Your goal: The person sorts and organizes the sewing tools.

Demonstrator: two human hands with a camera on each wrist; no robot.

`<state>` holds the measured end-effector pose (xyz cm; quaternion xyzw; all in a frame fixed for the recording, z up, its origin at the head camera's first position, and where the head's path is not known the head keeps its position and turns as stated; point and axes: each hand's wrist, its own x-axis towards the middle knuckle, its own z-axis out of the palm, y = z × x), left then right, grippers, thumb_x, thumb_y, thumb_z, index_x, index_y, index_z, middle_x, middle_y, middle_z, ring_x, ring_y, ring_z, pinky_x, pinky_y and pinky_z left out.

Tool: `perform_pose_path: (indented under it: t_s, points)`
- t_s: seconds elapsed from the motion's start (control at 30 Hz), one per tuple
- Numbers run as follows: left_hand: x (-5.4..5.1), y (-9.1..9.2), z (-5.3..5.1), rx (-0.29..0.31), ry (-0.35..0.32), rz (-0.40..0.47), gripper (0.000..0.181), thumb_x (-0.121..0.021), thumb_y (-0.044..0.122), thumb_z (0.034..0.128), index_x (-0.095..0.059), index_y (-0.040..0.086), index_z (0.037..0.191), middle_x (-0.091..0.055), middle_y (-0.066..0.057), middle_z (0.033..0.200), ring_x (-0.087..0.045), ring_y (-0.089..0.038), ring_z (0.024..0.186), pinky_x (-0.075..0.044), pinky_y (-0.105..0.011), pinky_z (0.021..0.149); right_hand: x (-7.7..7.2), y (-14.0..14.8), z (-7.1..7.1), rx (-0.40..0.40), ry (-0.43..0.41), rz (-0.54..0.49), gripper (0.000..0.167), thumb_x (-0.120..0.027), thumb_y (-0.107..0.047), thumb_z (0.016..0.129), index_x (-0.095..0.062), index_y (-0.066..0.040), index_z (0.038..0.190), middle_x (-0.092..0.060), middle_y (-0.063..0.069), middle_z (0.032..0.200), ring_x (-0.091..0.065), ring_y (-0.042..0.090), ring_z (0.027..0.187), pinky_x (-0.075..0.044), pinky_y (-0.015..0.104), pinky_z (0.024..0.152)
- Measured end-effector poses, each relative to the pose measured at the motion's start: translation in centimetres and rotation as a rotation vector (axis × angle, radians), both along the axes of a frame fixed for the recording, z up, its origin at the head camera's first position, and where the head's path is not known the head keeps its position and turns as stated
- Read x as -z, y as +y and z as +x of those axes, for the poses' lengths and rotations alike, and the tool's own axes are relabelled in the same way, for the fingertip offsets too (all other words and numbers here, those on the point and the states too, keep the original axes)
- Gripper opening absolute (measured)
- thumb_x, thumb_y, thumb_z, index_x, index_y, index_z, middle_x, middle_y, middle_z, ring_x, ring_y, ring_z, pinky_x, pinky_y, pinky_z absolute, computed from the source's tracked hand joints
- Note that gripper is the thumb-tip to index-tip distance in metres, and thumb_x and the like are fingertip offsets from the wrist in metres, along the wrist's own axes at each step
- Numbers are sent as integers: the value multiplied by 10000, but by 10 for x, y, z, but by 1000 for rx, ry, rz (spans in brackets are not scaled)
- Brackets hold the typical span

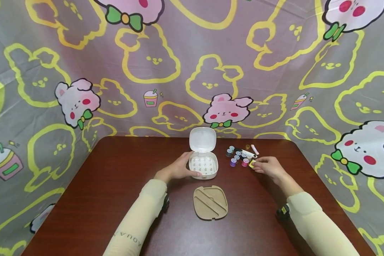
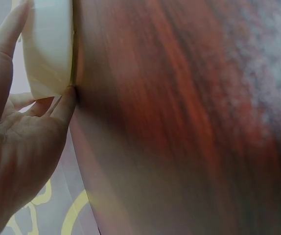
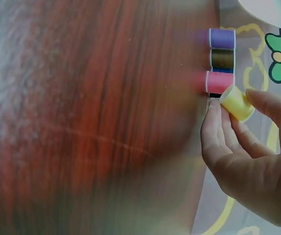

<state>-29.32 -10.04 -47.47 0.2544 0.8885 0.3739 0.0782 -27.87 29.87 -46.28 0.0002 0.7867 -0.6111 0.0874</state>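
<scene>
A white box (image 1: 213,176) stands with its lid (image 1: 202,139) raised, rows of small pegs showing inside. My left hand (image 1: 179,167) grips its left side, thumb along the front; in the left wrist view the hand (image 2: 23,147) holds the box's wall (image 2: 50,49). At the right, my right hand (image 1: 270,168) pinches a yellow thread spool (image 1: 252,164). The right wrist view shows the yellow spool (image 3: 237,104) tilted between thumb and fingers of the hand (image 3: 258,171), beside a pink spool (image 3: 220,82) and a purple spool (image 3: 222,38).
A beige tray (image 1: 210,202) with grooves lies on the brown table (image 1: 115,199) in front of the box. Several spools, with a pink one (image 1: 245,162) and a purple one (image 1: 233,162), stand between the box and my right hand. Behind them lie small items, including a white-and-pink piece (image 1: 254,149).
</scene>
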Motion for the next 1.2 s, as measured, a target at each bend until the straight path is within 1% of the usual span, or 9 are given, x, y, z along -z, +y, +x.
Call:
perform_pose_path:
  t_s: [0.23,0.63,0.8,0.87,0.97,1.03,1.1,1.13,1.2]
  points:
    - [0,0,-1,-1,2,-9,1030,-882,383,810,-306,27,1586,-363,-187,1568,-348,-304,1462,-288,-464,1205,-4,-1,3,-16,10,-66,385,-608,17,995,-473,275,1247,-722,75,951,-735,122,838,-595,305,830]
    - [0,0,-1,11,6,-16,1021,-878,376,816,-306,24,1585,-363,-197,1564,-343,-308,1460,-285,-462,1207,-13,-18,14,-91,72,-6,426,-673,-53,980,-533,222,1273,-710,112,1051,-729,142,922,-575,376,907]
    - [0,0,-1,11,15,-17,1015,-877,374,818,-309,27,1584,-366,-203,1560,-349,-309,1453,-287,-464,1206,-19,-32,17,-99,81,14,404,-697,-54,962,-576,197,1255,-698,82,1013,-728,157,917,-572,397,914]
    - [0,0,-1,12,18,-15,1013,-878,371,817,-311,25,1582,-367,-207,1558,-351,-313,1452,-287,-466,1205,-21,-37,18,-108,84,21,395,-703,-54,958,-588,190,1246,-695,107,1023,-724,142,904,-569,409,918]
    - [0,0,0,14,17,-9,1009,-880,361,816,-314,25,1581,-370,-208,1555,-354,-313,1449,-289,-465,1204,-23,-44,19,-127,95,22,388,-707,-49,952,-595,188,1238,-657,248,1139,-714,106,883,-572,411,916]
    - [-1,0,0,16,17,-5,1004,-881,354,817,-317,26,1580,-370,-205,1555,-354,-311,1448,-289,-463,1203,-24,-48,20,-143,101,20,393,-705,-40,949,-591,192,1244,-505,305,1380,-705,83,885,-568,417,923]
    - [-1,0,0,17,17,-6,999,-881,345,817,-319,29,1580,-369,-201,1556,-351,-307,1450,-286,-457,1205,-25,-52,20,-150,106,11,394,-710,-34,942,-593,189,1245,-434,366,1427,-701,77,883,-570,419,922]
    - [-1,0,0,17,17,-4,997,-882,342,817,-321,29,1579,-370,-200,1556,-350,-306,1450,-286,-458,1205,-26,-55,20,-154,108,7,395,-711,-32,940,-593,187,1247,-436,365,1426,-697,72,885,-570,421,924]
    - [-1,0,0,17,17,-7,995,-881,341,818,-321,31,1580,-369,-200,1558,-347,-306,1452,-283,-457,1206,-26,-59,19,-161,112,21,395,-721,-38,933,-599,174,1244,-518,324,1361,-702,98,894,-568,440,927]
